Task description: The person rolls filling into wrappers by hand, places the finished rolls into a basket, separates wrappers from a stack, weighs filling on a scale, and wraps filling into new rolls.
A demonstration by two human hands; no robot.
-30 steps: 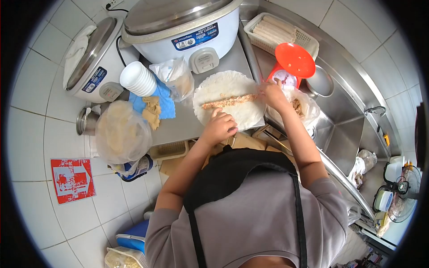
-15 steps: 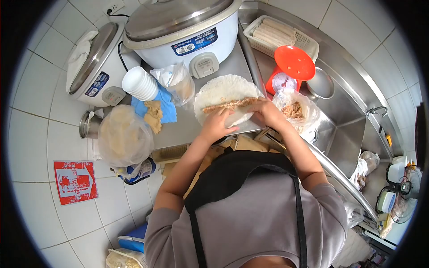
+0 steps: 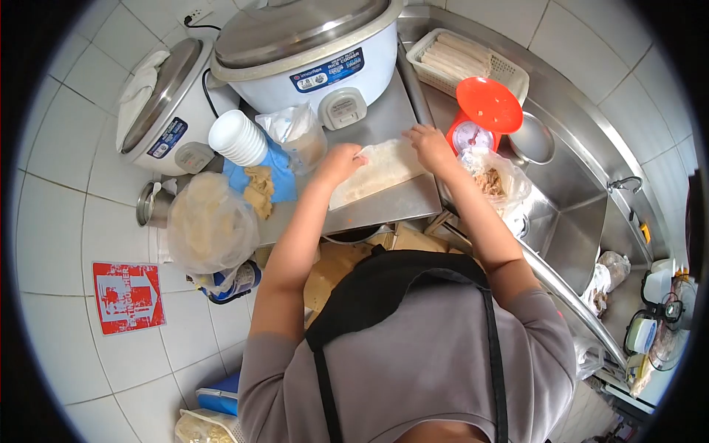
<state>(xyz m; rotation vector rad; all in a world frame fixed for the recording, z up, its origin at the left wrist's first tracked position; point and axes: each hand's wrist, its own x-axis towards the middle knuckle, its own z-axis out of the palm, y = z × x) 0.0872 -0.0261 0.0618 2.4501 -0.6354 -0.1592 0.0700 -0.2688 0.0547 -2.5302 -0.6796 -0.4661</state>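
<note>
A thin pale spring roll wrapper (image 3: 380,176) lies on the steel counter, folded over into a long flat shape. Its filling is hidden under the fold. My left hand (image 3: 341,162) pinches the far left corner of the wrapper. At the far right corner, the fingers of my right hand (image 3: 431,149) are closed on the edge. Just beyond my left hand stands a clear plastic container (image 3: 304,148) with a bag over it. To the right of my right hand is a plastic bag of shredded brown filling (image 3: 489,183).
A large rice cooker (image 3: 310,63) stands behind, with a smaller one (image 3: 166,111) at left. Stacked white tubs (image 3: 238,139) sit by a blue cloth (image 3: 284,173). A red scale (image 3: 487,107) and a basket of rolls (image 3: 509,72) are right, beside the sink (image 3: 572,229).
The wrapper, which lay round with a line of filling across it, is now folded over and the filling is covered. Both hands have moved to the far side, my left hand further left.
</note>
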